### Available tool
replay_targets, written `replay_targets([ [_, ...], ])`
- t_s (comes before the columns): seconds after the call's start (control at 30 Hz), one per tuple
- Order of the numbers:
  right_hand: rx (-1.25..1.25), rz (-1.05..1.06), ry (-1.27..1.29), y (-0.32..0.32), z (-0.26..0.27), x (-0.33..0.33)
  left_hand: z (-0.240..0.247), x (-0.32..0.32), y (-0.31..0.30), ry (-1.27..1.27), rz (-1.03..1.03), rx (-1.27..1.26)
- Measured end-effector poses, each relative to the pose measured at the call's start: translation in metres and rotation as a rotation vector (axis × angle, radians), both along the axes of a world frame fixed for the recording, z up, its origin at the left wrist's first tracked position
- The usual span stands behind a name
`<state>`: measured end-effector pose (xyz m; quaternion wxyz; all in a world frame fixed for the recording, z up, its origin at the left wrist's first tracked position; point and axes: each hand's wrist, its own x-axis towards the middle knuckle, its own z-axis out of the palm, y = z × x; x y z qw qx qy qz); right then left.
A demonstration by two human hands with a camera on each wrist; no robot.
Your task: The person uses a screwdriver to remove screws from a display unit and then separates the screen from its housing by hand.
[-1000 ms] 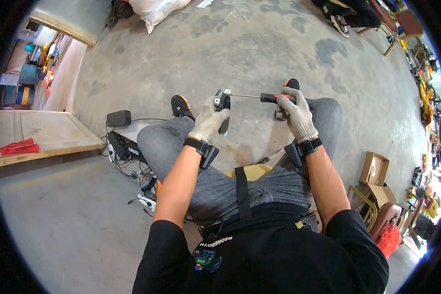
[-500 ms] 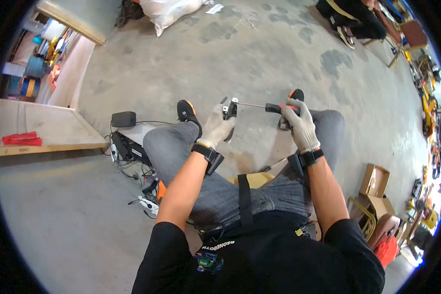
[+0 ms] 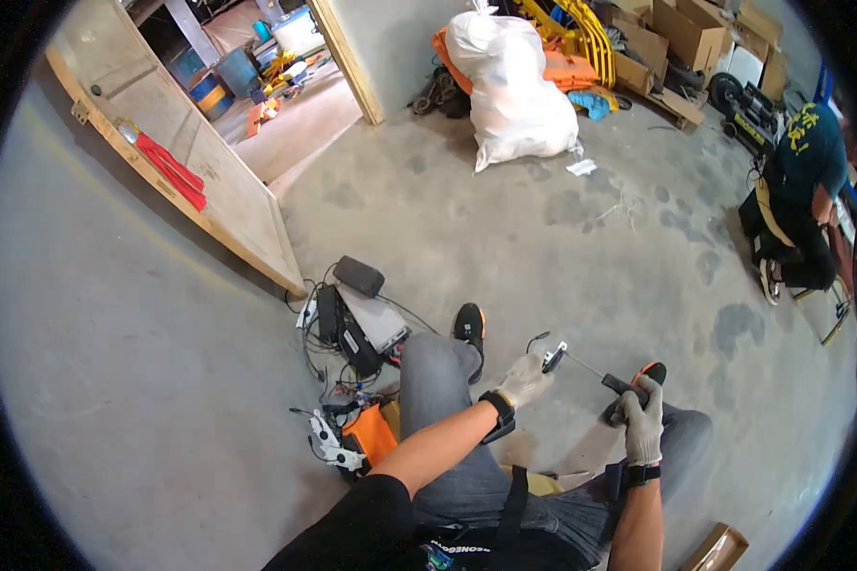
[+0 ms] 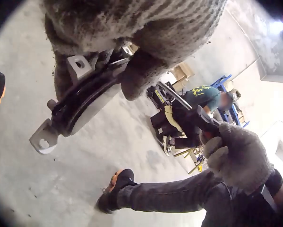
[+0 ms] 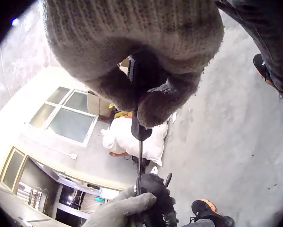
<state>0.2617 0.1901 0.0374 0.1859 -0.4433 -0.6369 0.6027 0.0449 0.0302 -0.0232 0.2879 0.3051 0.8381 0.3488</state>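
In the head view my gloved left hand (image 3: 528, 383) grips a small black part with pale metal tabs. The left wrist view shows this black part (image 4: 80, 106) close up, curved and long, with a holed metal tab (image 4: 44, 139) at one end; glove fingers cover its other end. My right hand (image 3: 643, 419), also gloved, holds a screwdriver (image 3: 619, 384) by its dark handle. Its thin metal shaft (image 5: 141, 156) points toward the black part, and the tip reaches it in the right wrist view. Thumb and fingers close around the handle (image 5: 140, 130) there.
Left of my legs lie electronic boxes (image 3: 357, 333), tangled cables and an orange item (image 3: 371, 436). A wooden door (image 3: 200, 162) stands at the left. Farther off are a white sack (image 3: 509, 86), cardboard boxes (image 3: 686, 38) and a seated person (image 3: 800, 190). An open carton (image 3: 719, 550) lies at lower right.
The head view has swung left and up, bringing the doorway, sack and seated person further into view. Both hands keep hold of the black part and the screwdriver.
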Motion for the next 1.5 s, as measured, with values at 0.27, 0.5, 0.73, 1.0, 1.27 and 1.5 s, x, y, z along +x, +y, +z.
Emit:
replay_targets([
  [0.27, -0.100, 0.019, -0.013, -0.009, 0.018, -0.005, 0.017, 0.000, -0.003, 0.027, 0.016, 0.047],
  [0.5, -0.210, 0.062, -0.021, 0.006, -0.005, 0.001, 0.008, -0.003, -0.003, 0.047, -0.001, 0.028],
  [0.73, 0.083, 0.074, 0.041, -0.009, 0.009, -0.005, 0.026, -0.002, -0.002, -0.013, 0.023, -0.040],
  [1.0, -0.205, 0.052, -0.042, -0.006, 0.019, -0.006, 0.017, -0.001, -0.001, 0.029, 0.033, -0.020],
  [1.27, -0.222, 0.047, -0.035, 0.004, 0.002, -0.001, 0.007, -0.004, -0.002, 0.036, 0.003, -0.052],
  [1.5, -0.046, 0.035, 0.033, -0.006, 0.006, -0.005, 0.016, -0.002, 0.000, 0.036, -0.006, -0.081],
])
